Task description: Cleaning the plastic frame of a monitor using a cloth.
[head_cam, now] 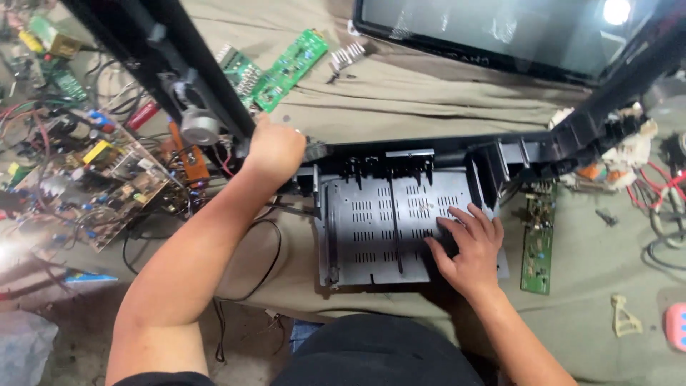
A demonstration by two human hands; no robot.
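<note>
Green circuit boards [279, 68] on beige cloth [429, 93]; screen [493, 32] beyond; pink object [676, 325] right.

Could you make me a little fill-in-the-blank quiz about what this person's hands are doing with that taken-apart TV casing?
1. The right hand lies flat on the grey slotted plastic panel, with its fingers ____.
2. The left hand grips the corner of the ____ plastic frame.
3. The long narrow circuit board lying just right of the right hand is ____ in colour.
4. Everything rests on a ____ cloth.

Missing words: spread; black; green; beige
</note>
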